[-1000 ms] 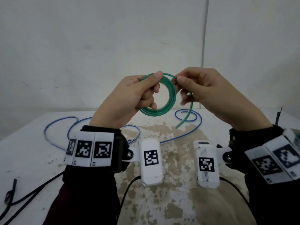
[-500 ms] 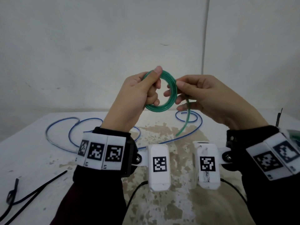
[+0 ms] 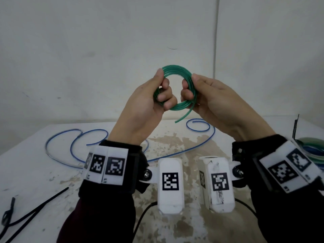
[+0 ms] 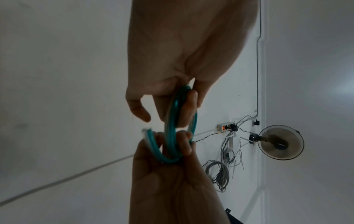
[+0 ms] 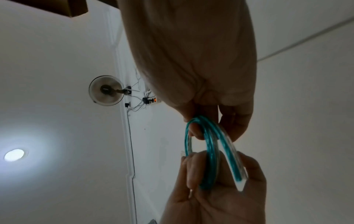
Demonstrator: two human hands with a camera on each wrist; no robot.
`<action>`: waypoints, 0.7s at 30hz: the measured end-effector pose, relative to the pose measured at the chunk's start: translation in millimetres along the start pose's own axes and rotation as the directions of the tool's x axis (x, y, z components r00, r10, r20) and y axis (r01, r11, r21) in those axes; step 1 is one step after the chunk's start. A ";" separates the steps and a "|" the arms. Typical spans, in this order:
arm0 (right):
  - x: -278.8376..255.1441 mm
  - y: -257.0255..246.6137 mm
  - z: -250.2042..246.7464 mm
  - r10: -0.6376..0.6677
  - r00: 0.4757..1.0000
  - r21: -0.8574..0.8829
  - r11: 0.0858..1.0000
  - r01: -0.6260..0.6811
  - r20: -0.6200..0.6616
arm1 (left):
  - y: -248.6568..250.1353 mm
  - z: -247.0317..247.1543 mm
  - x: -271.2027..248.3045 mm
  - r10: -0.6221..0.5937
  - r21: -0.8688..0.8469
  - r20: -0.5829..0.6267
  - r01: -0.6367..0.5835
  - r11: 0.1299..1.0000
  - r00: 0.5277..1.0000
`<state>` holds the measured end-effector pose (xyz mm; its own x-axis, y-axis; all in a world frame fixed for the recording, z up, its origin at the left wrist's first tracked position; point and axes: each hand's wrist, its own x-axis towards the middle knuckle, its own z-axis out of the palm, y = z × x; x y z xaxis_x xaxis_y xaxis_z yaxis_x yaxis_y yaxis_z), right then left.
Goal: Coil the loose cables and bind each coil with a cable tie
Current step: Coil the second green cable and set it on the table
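A green cable coil (image 3: 175,71) is held upright in the air above the table, between both hands. My left hand (image 3: 162,85) grips its left side, thumb on the top edge and fingers curled through the ring. My right hand (image 3: 190,86) pinches the right side. A short free end (image 3: 182,116) sticks out below the ring. In the left wrist view the coil (image 4: 172,136) sits between the left hand (image 4: 172,106) above and the right hand below. The right wrist view shows the coil (image 5: 210,151) under the right hand (image 5: 206,125).
A loose blue cable (image 3: 198,131) snakes across the white, stained table (image 3: 26,172). Black cable ties (image 3: 36,206) lie at the front left. A bundle of coiled green and blue cables (image 3: 315,149) sits at the right edge, behind the right wrist.
Both hands have lifted the coil higher. The long green tail that hung to the table has been wound in, leaving a short end. The right hand has slid onto the coil's right side.
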<state>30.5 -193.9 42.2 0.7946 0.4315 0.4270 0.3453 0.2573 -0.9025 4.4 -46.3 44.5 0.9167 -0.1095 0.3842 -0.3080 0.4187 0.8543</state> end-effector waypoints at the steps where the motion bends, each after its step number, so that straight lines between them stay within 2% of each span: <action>1: 0.7 0.7 -0.1 -0.017 1.000 -0.018 1.000 0.016 -0.019 | 1.0 -0.8 -1.0 -0.025 0.012 0.022 0.025 1.000 0.999; 3: 0.2 1.2 -0.8 -0.060 0.997 -0.138 0.989 0.054 -0.040 | 3.4 -2.5 -3.4 -0.084 0.070 0.065 0.080 0.994 0.994; 6: -4.3 -1.6 -0.1 -0.097 0.995 -0.418 0.904 0.094 0.013 | 6.2 -3.9 -7.3 -0.176 0.231 0.130 0.143 0.962 0.976; 8: -6.6 -2.6 3.9 -0.077 0.996 -0.498 0.863 0.083 0.032 | 5.4 -5.9 -8.0 -0.211 0.322 0.131 0.160 0.933 0.969; 10: -6.6 -1.0 10.2 -0.080 0.996 -0.520 0.852 0.053 -0.029 | 3.8 -8.4 -7.4 -0.198 0.345 0.118 0.146 0.927 0.973; 12: -4.6 1.9 14.5 -0.064 0.991 -0.415 0.910 0.010 -0.116 | 2.2 -9.4 -6.0 -0.138 0.341 0.094 0.098 0.935 0.986; 14: -2.5 2.0 12.5 -0.014 0.990 -0.235 0.972 -0.020 -0.141 | 1.4 -8.2 -4.9 -0.049 0.310 0.053 0.031 0.950 0.997; 18: -5.0 -2.5 5.0 0.099 0.995 -0.153 0.983 -0.097 0.005 | 2.1 -8.6 -2.1 0.080 0.158 -0.056 -0.070 0.985 0.995; 21: -4.5 -1.4 7.3 0.142 0.989 0.002 0.990 -0.142 0.045 | 0.4 -8.2 -0.2 0.131 0.080 -0.111 -0.122 0.989 0.985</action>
<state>22.7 -189.9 42.0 0.8124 0.5019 0.2970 0.2283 0.1950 -0.9539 6.2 -38.7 41.9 0.8910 0.0469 0.4515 -0.4373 0.3554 0.8261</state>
